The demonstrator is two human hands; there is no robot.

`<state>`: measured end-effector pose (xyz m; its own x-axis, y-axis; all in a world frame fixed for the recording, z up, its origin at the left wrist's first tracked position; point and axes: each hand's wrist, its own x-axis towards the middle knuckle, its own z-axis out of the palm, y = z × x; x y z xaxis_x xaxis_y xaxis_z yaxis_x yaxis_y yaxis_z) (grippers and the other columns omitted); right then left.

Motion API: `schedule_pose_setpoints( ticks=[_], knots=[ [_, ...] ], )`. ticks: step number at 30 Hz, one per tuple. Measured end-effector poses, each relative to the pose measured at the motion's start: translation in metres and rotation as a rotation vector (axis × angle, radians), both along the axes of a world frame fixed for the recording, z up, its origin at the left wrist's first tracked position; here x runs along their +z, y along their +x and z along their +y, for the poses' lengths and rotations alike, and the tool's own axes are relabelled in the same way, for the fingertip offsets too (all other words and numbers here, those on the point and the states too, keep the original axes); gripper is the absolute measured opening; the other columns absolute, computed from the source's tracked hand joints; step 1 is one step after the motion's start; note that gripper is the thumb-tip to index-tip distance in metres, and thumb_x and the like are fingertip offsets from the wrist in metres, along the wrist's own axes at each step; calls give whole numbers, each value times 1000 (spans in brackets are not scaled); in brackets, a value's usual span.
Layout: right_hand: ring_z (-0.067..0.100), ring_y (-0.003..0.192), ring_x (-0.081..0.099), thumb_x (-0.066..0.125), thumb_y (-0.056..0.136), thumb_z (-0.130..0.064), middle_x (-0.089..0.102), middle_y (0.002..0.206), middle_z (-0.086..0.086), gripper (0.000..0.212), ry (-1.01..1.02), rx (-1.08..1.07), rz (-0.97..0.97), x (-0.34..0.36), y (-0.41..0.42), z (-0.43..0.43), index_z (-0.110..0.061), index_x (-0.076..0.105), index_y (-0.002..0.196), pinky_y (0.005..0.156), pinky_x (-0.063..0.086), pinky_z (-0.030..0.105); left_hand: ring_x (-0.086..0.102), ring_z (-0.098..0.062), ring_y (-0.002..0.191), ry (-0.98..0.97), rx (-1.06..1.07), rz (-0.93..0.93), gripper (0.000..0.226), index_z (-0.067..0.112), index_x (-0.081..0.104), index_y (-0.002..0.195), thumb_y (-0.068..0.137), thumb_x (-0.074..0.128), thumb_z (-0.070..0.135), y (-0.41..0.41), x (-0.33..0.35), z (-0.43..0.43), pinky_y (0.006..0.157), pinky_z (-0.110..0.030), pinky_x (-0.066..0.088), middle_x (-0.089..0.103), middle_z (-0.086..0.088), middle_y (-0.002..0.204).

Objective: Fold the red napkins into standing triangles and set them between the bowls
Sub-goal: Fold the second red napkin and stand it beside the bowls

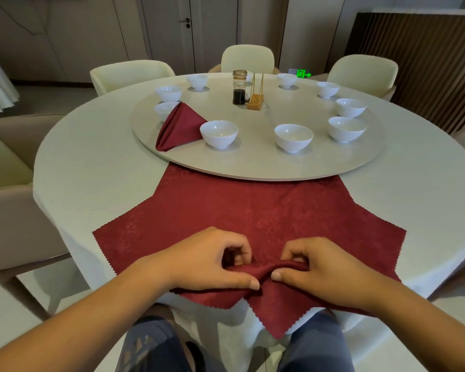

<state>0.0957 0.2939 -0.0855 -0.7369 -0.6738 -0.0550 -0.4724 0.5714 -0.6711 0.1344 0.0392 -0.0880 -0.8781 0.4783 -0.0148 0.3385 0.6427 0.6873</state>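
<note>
The curled fingers (238, 247) of my left hand (207, 260) and my right hand (322, 267) pinch a raised fold in the spread red napkin (253, 210), near the table (91, 170) edge. One folded napkin (177, 127) stands on the turntable (253, 167), just beside a white bowl (218, 133).

Soft, even indoor light, rather dim, with a greenish-grey cast. The bowls (218, 132) throw faint, blurred shadows on the turntable (253, 165), which carries a dull sheen. A green sign (303, 74) glows at the back. The wide lens bows the table (65, 170) rim and walls (306, 28); edges are softer.
</note>
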Motion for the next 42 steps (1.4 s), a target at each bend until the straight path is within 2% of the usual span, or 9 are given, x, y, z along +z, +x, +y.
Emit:
schedule_pose_setpoints(
  ticks=[6,11,14,17,24,27,34,37,42],
  knots=[
    [5,68,59,85,79,-22,70,79,1,17,-157,-59,-85,-1,-26,0,-22,69,82,68,51,25,66,-11,73,-38,137,-21,13,25,73,84,85,82,34,-24,-1,-8,74,-32,53,72,8,78],
    [1,57,56,82,83,-28,69,66,-1,22,-145,-163,-37,-8,-58,-13,-14,71,70,60,46,16,62,-7,89,-361,367,188,22,32,66,92,87,70,53,-43,-2,-7,81,-34,52,67,17,89],
    [2,54,56,73,89,-42,67,61,-2,37,-6,-232,78,-18,-82,-22,-18,68,61,59,45,19,58,-10,94,-246,397,409,37,32,62,104,92,48,64,-38,-8,3,85,-35,46,61,15,101],
    [7,70,64,72,83,-55,69,72,-8,31,144,-347,246,-28,-97,-28,-26,71,74,72,53,31,56,-8,109,-269,299,315,58,32,59,123,87,37,73,-36,-20,3,96,-34,44,60,15,117],
    [-1,92,58,89,57,-59,62,99,-17,50,112,-85,91,-34,-99,-20,-38,71,99,85,47,19,46,-11,120,-349,367,217,61,37,59,129,81,57,75,-49,-43,-13,101,-33,37,50,15,124],
    [1,84,58,88,68,-47,63,92,-12,30,122,-61,84,-35,-102,-24,-34,70,88,77,47,19,47,-15,119,-353,404,244,55,34,56,130,85,65,64,-53,-42,-8,102,-36,39,51,11,124],
    [12,74,61,67,87,-55,63,74,-10,32,215,-402,198,-34,-124,-35,-26,63,75,69,49,30,40,-19,131,-309,392,488,52,24,54,131,87,70,47,-44,-41,-5,109,-37,37,45,2,139],
    [21,83,61,59,94,-52,61,79,-8,28,165,-594,215,-37,-127,-38,-24,57,89,70,46,34,35,-13,143,-296,245,349,54,30,53,140,94,54,57,-43,-37,-4,119,-35,30,44,8,151],
    [15,77,59,51,100,-35,62,81,-4,19,-163,-562,280,-27,-103,-47,-19,59,96,72,48,37,-7,-6,155,-439,149,107,73,35,24,160,98,40,69,-46,-43,-3,127,-32,-3,3,8,171]
  ],
)
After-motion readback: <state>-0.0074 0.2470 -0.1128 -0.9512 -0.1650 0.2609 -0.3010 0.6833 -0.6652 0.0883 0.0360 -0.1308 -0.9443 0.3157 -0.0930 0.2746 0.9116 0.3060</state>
